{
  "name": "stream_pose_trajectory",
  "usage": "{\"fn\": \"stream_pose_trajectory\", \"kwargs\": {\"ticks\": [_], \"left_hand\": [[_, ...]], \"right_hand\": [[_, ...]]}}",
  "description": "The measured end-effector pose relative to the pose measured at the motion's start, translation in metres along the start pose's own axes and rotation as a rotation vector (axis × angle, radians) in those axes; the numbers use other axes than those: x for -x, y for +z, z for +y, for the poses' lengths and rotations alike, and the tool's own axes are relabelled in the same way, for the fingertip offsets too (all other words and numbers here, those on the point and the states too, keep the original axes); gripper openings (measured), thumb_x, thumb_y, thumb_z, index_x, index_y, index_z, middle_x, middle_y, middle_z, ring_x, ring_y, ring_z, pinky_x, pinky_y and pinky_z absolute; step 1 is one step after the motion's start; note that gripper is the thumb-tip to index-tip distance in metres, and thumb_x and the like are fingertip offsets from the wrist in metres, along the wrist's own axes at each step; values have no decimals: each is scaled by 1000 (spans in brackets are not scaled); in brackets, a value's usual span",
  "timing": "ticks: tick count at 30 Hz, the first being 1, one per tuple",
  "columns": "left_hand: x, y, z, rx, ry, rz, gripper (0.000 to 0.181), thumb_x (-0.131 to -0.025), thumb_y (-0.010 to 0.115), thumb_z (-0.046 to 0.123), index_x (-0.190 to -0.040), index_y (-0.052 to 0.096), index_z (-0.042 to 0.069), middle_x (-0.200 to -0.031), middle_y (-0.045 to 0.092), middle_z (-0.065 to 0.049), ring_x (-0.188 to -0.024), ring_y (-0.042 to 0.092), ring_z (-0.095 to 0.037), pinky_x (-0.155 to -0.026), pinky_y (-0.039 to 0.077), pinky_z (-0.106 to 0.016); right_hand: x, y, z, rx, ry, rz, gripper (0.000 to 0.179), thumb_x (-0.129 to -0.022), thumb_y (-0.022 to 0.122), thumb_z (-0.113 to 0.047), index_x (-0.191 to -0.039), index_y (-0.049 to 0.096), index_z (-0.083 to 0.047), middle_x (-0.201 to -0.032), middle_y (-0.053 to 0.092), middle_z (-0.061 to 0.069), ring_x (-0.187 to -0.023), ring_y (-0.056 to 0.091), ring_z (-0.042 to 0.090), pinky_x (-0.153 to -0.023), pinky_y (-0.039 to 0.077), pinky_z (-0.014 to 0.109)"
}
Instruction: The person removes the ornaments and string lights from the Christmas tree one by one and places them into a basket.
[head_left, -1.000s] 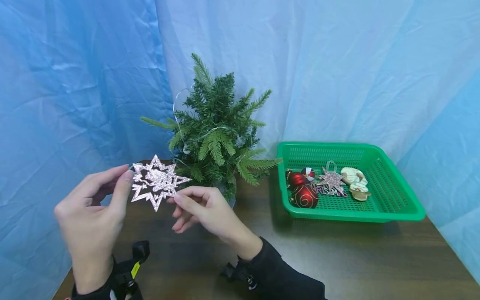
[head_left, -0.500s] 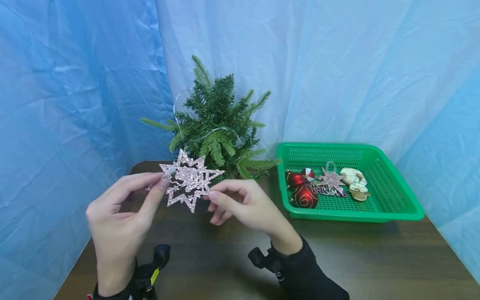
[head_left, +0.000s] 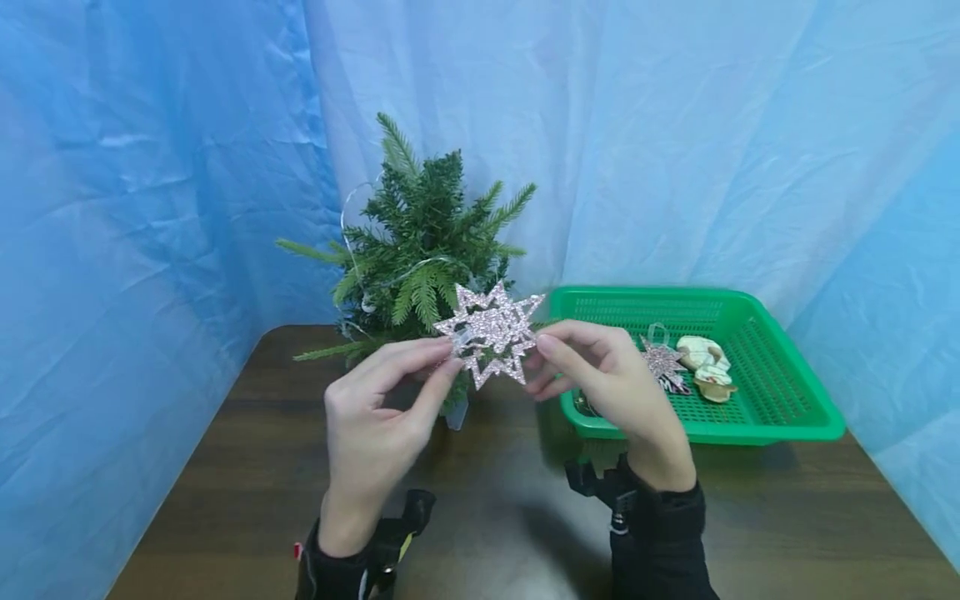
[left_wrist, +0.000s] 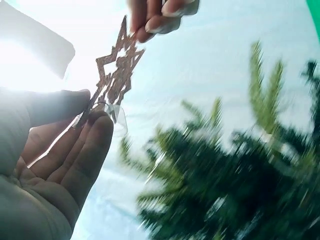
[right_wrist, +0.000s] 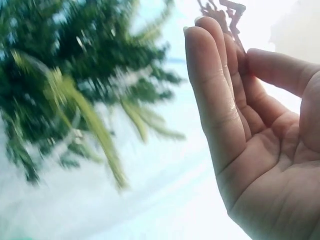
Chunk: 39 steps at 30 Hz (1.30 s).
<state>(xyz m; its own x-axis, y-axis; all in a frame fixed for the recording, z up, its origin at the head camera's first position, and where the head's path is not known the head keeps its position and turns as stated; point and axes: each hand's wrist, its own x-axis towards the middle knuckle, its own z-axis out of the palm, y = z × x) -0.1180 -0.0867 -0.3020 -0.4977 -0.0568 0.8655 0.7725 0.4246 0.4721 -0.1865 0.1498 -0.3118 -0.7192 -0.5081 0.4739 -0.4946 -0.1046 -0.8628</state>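
Note:
A glittery pink star ornament (head_left: 497,327) with a cut-out pattern hangs between both hands, in front of the small Christmas tree (head_left: 423,225). My left hand (head_left: 386,417) pinches its left side between thumb and fingertips. On the opposite side, my right hand (head_left: 611,379) pinches a point of the star between thumb and index finger, its other fingers loosely bent. The left wrist view shows the star (left_wrist: 117,70) nearly edge-on, with a clear ribbon loop (left_wrist: 117,117) beside the left fingertips. Only a corner of the star (right_wrist: 220,15) appears in the right wrist view.
A green basket (head_left: 795,429) stands at the right on the dark wooden table (head_left: 480,533). In it lie another glittery star (head_left: 662,360) and a cream-coloured ornament (head_left: 705,354); the right hand covers its left part. Blue cloth (head_left: 675,150) hangs behind.
Both hands have carried the star ornament to the right, from the tree's left side to its front right. The right hand now blocks the red baubles in the basket.

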Motion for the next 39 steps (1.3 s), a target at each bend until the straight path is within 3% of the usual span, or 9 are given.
{"fn": "stream_pose_trajectory", "kwargs": {"ticks": [5, 10, 15, 21, 26, 30, 35, 39], "left_hand": [[1, 28, -6, -26, 56, -27, 18, -85, 81, 1, -102, 79, 1, -105, 76, -8, -93, 73, -18, -85, 56, -27], [5, 51, -14, -31, 113, -90, 20, -85, 80, 1, -105, 77, -2, -109, 75, -13, -100, 73, -21, -90, 55, -29], [10, 68, -19, -56, 121, -156, 23, -88, 79, 4, -110, 76, -1, -113, 73, -14, -105, 71, -20, -91, 55, -28], [19, 87, -22, -136, 136, -261, 19, -91, 76, 9, -109, 77, 4, -108, 74, -8, -99, 71, -17, -88, 55, -25], [30, 102, -29, -288, 223, -373, 15, -94, 73, 13, -107, 78, 10, -103, 73, -1, -97, 68, -15, -90, 53, -24], [37, 112, -32, -348, 289, -462, 15, -94, 72, 16, -107, 79, 12, -103, 73, 1, -99, 66, -14, -89, 53, -26], [45, 121, -33, -343, 284, -570, 16, -94, 73, 19, -108, 79, 13, -104, 72, 1, -101, 65, -15, -82, 53, -28], [50, 125, -35, -353, 276, -610, 16, -94, 73, 19, -108, 79, 13, -105, 72, 0, -101, 65, -16, -78, 52, -28]], "right_hand": [[6, -21, -2, 40, 43, 82, 19, -104, 56, -6, -108, 67, 8, -92, 68, 18, -77, 73, 33, -69, 60, 44], [10, -44, 0, 62, 94, 97, 19, -104, 56, -7, -106, 65, 11, -89, 66, 18, -76, 73, 33, -69, 60, 43], [10, -75, 1, 74, 172, 98, 25, -106, 55, -11, -111, 64, 11, -93, 65, 16, -78, 73, 31, -69, 60, 43], [8, -107, -5, 69, 272, 163, 26, -106, 56, -18, -115, 64, 5, -96, 67, 12, -78, 74, 28, -70, 61, 41], [10, -130, -5, 159, 362, 199, 33, -106, 55, -26, -121, 60, 4, -100, 68, 6, -83, 74, 23, -72, 61, 37], [15, -147, -4, 268, 441, 203, 43, -108, 50, -31, -129, 53, 6, -104, 66, 1, -87, 73, 16, -74, 60, 32], [20, -161, -2, 428, 531, 197, 55, -108, 44, -40, -134, 51, 8, -111, 64, 6, -90, 71, 9, -78, 59, 28], [21, -166, 3, 512, 594, 171, 59, -108, 41, -45, -135, 53, 6, -120, 61, 18, -91, 70, 7, -78, 58, 28]]}}
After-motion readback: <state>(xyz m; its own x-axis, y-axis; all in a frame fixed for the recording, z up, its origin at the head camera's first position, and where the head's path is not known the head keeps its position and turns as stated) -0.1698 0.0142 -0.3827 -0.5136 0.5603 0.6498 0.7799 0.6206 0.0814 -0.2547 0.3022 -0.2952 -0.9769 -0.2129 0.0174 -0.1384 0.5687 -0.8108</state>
